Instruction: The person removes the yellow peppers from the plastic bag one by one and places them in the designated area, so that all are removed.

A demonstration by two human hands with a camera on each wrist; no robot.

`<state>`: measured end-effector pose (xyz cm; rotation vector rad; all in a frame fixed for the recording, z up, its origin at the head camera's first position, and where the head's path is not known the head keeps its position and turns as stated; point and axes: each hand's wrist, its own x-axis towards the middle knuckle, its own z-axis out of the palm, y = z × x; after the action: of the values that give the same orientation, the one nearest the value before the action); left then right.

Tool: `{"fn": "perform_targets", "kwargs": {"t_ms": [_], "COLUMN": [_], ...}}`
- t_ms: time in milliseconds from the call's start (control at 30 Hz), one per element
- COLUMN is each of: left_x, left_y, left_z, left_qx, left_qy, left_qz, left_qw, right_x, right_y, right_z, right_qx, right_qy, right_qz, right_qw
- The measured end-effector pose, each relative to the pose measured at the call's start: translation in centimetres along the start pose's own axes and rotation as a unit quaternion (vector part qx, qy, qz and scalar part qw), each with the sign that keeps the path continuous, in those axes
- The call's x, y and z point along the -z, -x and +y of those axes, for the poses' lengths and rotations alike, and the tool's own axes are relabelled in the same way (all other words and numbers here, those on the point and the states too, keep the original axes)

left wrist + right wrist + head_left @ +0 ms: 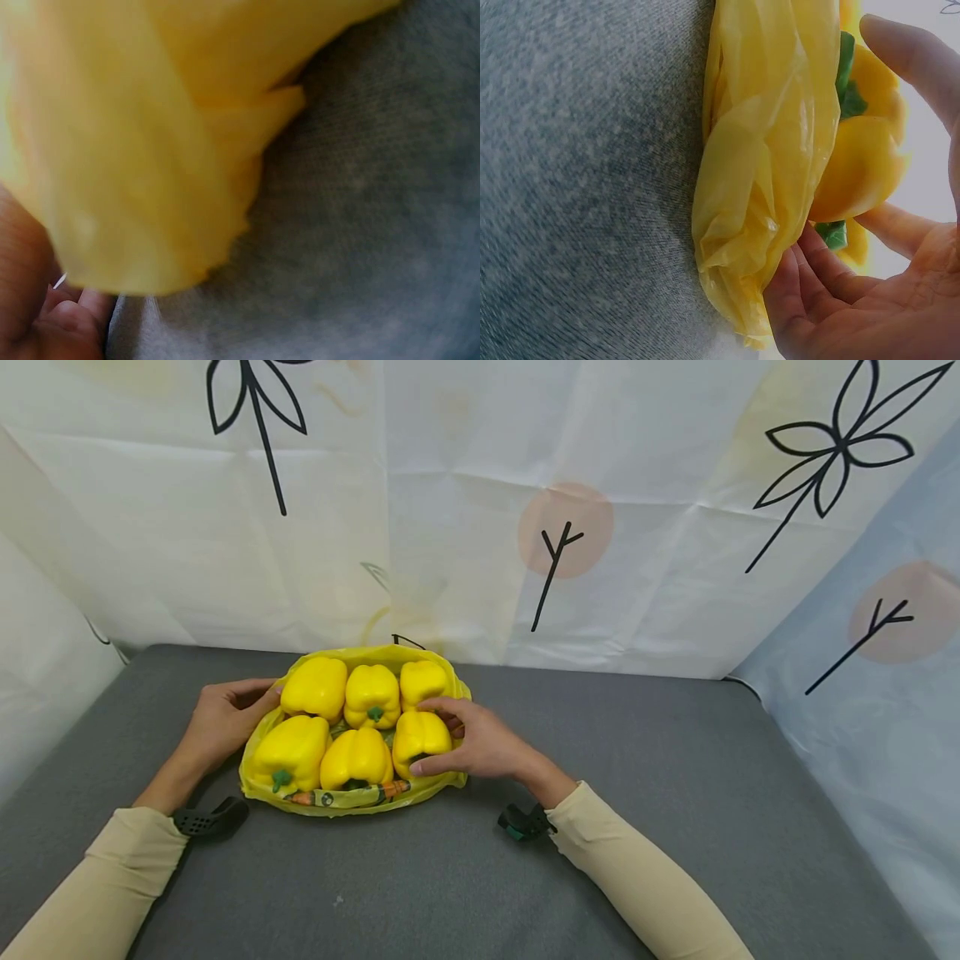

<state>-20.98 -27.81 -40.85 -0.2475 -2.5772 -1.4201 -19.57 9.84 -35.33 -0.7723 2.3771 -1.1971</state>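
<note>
Several yellow bell peppers (357, 757) sit in two rows inside a yellow plastic bag (337, 807) with its rim rolled open. The left hand (225, 714) holds the bag's left edge between thumb and fingers; in the left wrist view the bag (150, 165) hides most of that hand (56, 322). At the other end, the right hand (480, 739) grips the front-right bell pepper (420, 737), index finger at its far side and thumb by its near side. The right wrist view shows that hand's (885, 292) other fingers against the crumpled bag (769, 165).
Grey cloth covers the table (360, 885). Behind it hangs a white sheet (457, 510) with printed leaf and branch shapes, and another sheet (877, 760) hangs at the right. Each wrist wears a black strap (212, 818).
</note>
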Motion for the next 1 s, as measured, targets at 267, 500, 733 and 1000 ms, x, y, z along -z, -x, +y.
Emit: {"fn": "perform_targets", "kwargs": {"t_ms": [267, 500, 733, 1000], "left_x": [-0.05, -0.02, -0.03, -0.04], "left_y": [-0.01, -0.04, -0.09, -0.07], "left_z": [-0.02, -0.05, -0.02, -0.05], "left_qx": [0.007, 0.006, 0.011, 0.001], "left_qy": [-0.001, 0.001, 0.006, 0.010], "left_qz": [0.003, 0.001, 0.001, 0.002], "left_qw": [1.0000, 1.0000, 0.9999, 0.9999], "right_x": [-0.22, -0.33, -0.48, -0.62], "right_y": [-0.19, -0.52, -0.59, -0.25], "right_z": [0.13, 0.29, 0.27, 0.05], "right_qx": [0.001, 0.018, 0.018, -0.006], "right_qy": [-0.001, 0.003, 0.002, 0.006], "right_qz": [-0.002, -0.007, -0.006, -0.003], "right_qw": [1.000, 1.000, 1.000, 1.000]}}
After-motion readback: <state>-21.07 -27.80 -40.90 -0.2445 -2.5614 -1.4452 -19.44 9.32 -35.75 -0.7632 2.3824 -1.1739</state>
